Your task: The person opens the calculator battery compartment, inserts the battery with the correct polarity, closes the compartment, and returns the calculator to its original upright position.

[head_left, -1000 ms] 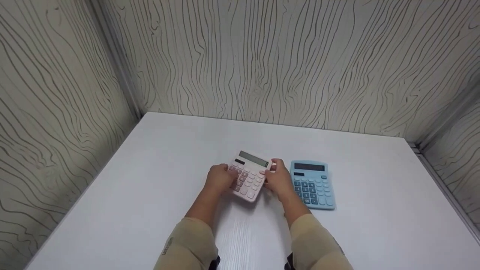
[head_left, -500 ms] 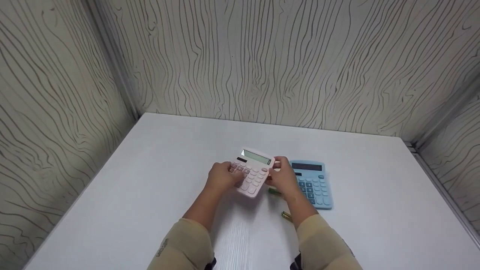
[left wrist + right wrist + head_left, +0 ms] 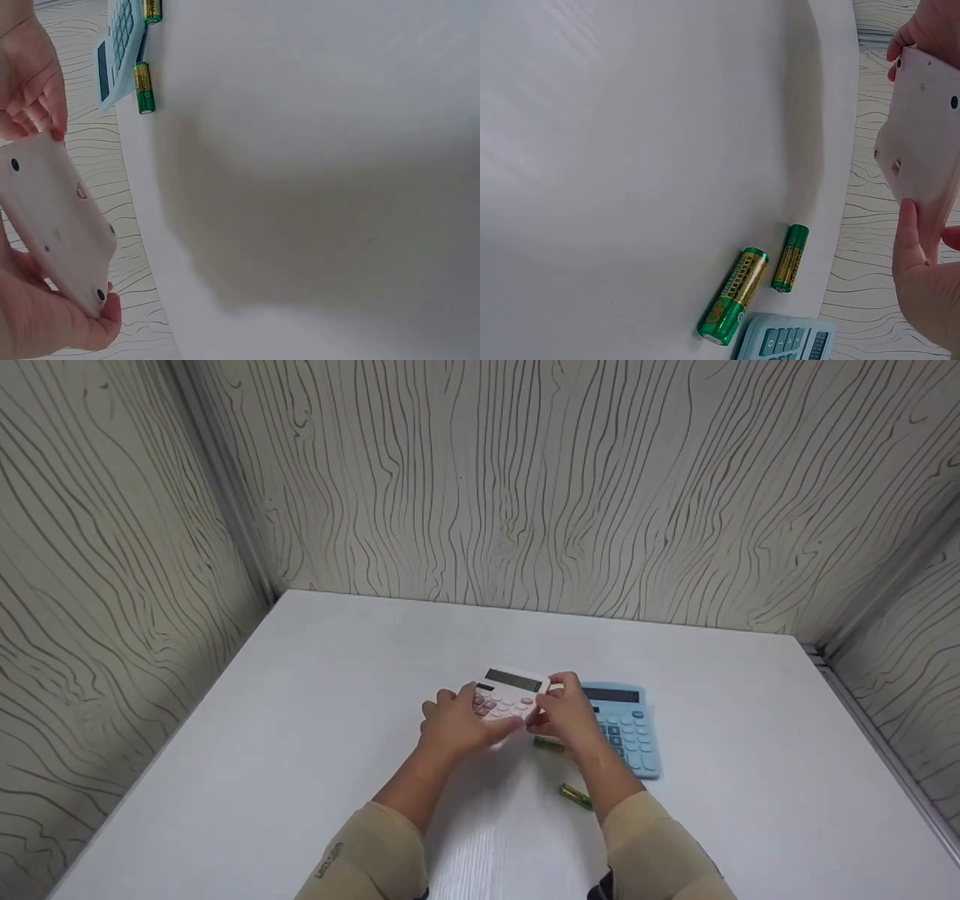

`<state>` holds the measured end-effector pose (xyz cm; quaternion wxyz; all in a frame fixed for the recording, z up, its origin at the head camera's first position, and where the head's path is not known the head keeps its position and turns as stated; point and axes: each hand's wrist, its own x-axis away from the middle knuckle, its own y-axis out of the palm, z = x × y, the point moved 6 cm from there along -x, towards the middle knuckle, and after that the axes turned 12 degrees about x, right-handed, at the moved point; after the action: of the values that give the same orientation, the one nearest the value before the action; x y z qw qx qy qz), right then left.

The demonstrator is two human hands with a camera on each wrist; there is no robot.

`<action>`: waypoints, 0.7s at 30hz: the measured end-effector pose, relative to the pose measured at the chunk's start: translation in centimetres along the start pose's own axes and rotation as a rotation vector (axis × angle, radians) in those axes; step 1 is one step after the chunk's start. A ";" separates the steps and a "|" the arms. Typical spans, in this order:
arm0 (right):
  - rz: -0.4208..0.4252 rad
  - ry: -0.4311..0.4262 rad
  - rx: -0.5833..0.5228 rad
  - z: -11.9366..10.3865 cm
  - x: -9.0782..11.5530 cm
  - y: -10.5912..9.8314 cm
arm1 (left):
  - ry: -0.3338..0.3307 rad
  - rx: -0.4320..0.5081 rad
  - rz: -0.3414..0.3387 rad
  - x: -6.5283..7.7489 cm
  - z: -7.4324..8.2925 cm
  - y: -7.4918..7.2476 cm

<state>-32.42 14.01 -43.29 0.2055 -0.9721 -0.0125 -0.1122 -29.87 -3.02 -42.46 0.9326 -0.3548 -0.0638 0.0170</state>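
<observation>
A pale pink calculator is held above the table between both hands, tilted, its display and upper keys visible. My left hand grips the left side and near edge, thumb across the lower keys. My right hand pinches the right edge close to the display. In the left wrist view the calculator's underside shows dark round feet and a small notch. Below the right hand lie two green-and-gold batteries, a nearer battery and a farther battery, partly covered by the right arm in the head view.
A light blue calculator lies flat on the white table, just right of my right hand and partly hidden by it. Wood-grain patterned panels stand at the table's back and sides.
The pink calculator has been raised and tipped so its keypad is seen at a flatter angle. My left hand has shifted along its near edge. The two batteries have come into sight.
</observation>
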 end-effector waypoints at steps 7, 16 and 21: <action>0.012 -0.006 0.042 -0.2 0.4 -0.4 | 0.005 0.006 -0.055 0.3 0.3 0.8; -0.002 -0.050 0.064 -0.7 0.7 -0.7 | 0.020 -0.017 -0.049 0.3 0.4 1.4; 0.001 -0.096 0.046 -0.9 1.1 -1.2 | 0.071 -0.057 0.016 0.8 1.3 1.2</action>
<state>-31.63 14.77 -41.78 0.2268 -0.9715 -0.0242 -0.0650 -29.19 -1.24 -42.19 0.9236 -0.3820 -0.0284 0.0101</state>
